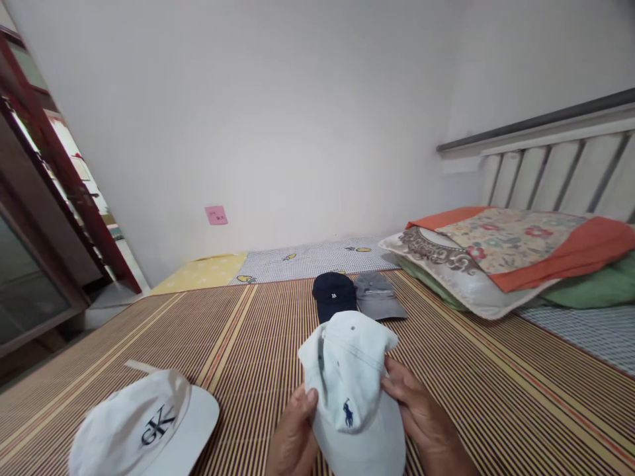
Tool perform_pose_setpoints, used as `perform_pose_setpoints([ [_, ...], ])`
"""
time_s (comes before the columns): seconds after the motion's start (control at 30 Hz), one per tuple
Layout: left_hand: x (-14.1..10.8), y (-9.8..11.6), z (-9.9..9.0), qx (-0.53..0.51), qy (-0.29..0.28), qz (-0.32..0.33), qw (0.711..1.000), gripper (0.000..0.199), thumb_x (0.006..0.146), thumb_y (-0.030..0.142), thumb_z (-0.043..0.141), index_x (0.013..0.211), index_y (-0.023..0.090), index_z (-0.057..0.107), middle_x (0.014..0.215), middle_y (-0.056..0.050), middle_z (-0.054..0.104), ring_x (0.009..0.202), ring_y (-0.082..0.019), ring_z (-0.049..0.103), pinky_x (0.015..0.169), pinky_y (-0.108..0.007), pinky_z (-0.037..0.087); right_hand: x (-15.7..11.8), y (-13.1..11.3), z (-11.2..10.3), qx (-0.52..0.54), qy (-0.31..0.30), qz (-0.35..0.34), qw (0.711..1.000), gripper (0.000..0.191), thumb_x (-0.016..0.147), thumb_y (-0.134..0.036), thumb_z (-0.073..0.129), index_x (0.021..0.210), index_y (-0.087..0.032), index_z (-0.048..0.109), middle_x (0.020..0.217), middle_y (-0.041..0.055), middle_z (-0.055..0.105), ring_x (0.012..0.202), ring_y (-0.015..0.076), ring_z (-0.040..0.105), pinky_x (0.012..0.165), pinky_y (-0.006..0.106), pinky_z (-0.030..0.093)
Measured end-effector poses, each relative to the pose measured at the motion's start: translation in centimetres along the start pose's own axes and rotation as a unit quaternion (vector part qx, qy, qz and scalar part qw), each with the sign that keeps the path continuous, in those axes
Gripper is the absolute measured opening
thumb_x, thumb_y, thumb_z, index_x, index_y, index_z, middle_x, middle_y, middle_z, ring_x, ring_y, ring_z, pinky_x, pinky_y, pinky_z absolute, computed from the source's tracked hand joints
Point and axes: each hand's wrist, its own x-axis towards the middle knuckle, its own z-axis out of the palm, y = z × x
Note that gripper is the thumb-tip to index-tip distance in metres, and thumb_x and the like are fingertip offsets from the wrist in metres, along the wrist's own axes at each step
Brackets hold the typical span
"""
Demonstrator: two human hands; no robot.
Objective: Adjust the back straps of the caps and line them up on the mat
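Two hands (296, 426) (424, 416) pinch a pale-blue cap's (354, 383) side edges, open mat (243, 410) separating it from the CK cap (124, 426).

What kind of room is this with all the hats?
Probably a bedroom: a striped mat lies over a checked sheet, like on a bed, and a white pillow with brown scrollwork is at the right.

White brimmed cloth cap (133, 426) lies near left on striped slatted mat (262, 350); behind pale-blue brimmed cloth cap (354, 377), navy brimmed cloth cap (333, 291) lies left of grey brimmed cloth cap (381, 301).
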Motion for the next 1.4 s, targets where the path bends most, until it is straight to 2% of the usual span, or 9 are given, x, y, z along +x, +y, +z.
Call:
perform_pose_setpoints([
  [0.13,-0.5,1.1,-0.3,-0.018,-0.074,0.014,0.997,0.028,0.082,0.021,0.081,0.110,0.019,0.082,0.114,-0.011,0.082,0.123,-0.034,0.069,0.117,-0.047,0.045,-0.1,0.2,-0.1,-0.022,-0.022,-0.025,0.999,0.044,0.069,-0.043,0.094,0.106,-0.023,0.079,0.117,0.0119,0.080,0.123,0.0353,0.067,0.112,0.047,0.046],
  [0.27,-1.3,0.6,-1.7,-0.076,-0.107,-0.024,0.991,0.023,0.085,0.035,0.080,0.104,0.022,0.084,0.109,-0.009,0.083,0.125,-0.034,0.068,0.117,-0.044,0.046,-0.6,0.4,1.0,-0.028,-0.004,-0.002,1.000,0.041,0.067,-0.044,0.096,0.097,-0.021,0.079,0.103,0.0119,0.083,0.118,0.0371,0.070,0.109,0.050,0.048],
  [0.37,-1.6,0.9,-1.5,-0.067,-0.071,-0.039,0.994,0.016,0.088,0.029,0.077,0.101,0.022,0.084,0.105,-0.009,0.084,0.124,-0.033,0.069,0.117,-0.043,0.045,-0.8,0.1,2.1,-0.013,0.032,0.023,0.999,0.043,0.065,-0.044,0.097,0.095,-0.019,0.079,0.096,0.0115,0.083,0.111,0.0375,0.073,0.106,0.051,0.051],
  [0.5,-0.8,2.1,-0.1,-0.047,0.014,0.010,0.999,0.011,0.083,0.012,0.079,0.089,0.020,0.084,0.096,-0.006,0.084,0.106,-0.027,0.076,0.114,-0.041,0.048,-0.7,-0.9,2.5,-0.014,0.117,0.026,0.993,0.044,0.060,-0.046,0.099,0.092,-0.020,0.081,0.097,0.0075,0.084,0.107,0.0341,0.075,0.106,0.048,0.052],
  [0.63,0.0,2.6,-0.7,-0.071,0.049,0.050,0.995,0.014,0.081,0.005,0.078,0.079,0.019,0.082,0.086,-0.002,0.083,0.088,-0.019,0.078,0.110,-0.034,0.051,-0.4,-1.3,2.6,-0.017,0.105,-0.005,0.994,0.037,0.058,-0.047,0.101,0.072,-0.021,0.078,0.097,0.0086,0.084,0.111,0.0343,0.074,0.109,0.047,0.052],
  [0.83,-0.6,2.5,-2.3,-0.140,-0.072,0.054,0.986,0.013,0.091,0.025,0.072,0.090,0.021,0.084,0.105,-0.004,0.084,0.106,-0.023,0.077,0.115,-0.032,0.047,-0.3,-0.2,2.9,0.041,0.084,-0.009,0.996,0.043,0.061,-0.045,0.099,0.093,-0.022,0.083,0.102,0.0088,0.084,0.115,0.0366,0.072,0.112,0.052,0.049],
  [1.03,-0.3,2.8,-2.0,-0.125,-0.128,0.021,0.984,0.031,0.101,0.014,0.055,0.110,0.023,0.083,0.119,-0.001,0.080,0.115,-0.019,0.074,0.122,-0.029,0.036,-0.1,-0.4,2.7,0.063,0.100,-0.015,0.993,0.043,0.059,-0.055,0.097,0.086,-0.023,0.085,0.101,0.0092,0.085,0.125,0.0374,0.068,0.117,0.051,0.045],
  [1.2,-0.8,2.9,-2.5,-0.137,-0.186,0.018,0.973,0.029,0.100,0.023,0.055,0.103,0.024,0.085,0.115,-0.001,0.082,0.122,-0.026,0.071,0.123,-0.038,0.038,-0.6,-0.9,3.2,0.034,0.074,0.011,0.997,0.051,0.059,-0.059,0.096,0.089,-0.020,0.085,0.099,0.0121,0.084,0.123,0.0403,0.068,0.112,0.055,0.049],
  [1.4,-1.1,3.2,-0.9,-0.115,-0.256,0.028,0.959,0.048,0.108,0.033,0.033,0.126,0.024,0.077,0.134,-0.006,0.074,0.142,-0.026,0.054,0.128,-0.043,0.024,-1.0,-1.8,3.5,-0.018,0.087,-0.010,0.996,0.044,0.059,-0.048,0.100,0.091,-0.021,0.083,0.099,0.0104,0.084,0.116,0.0362,0.072,0.107,0.051,0.054],
])
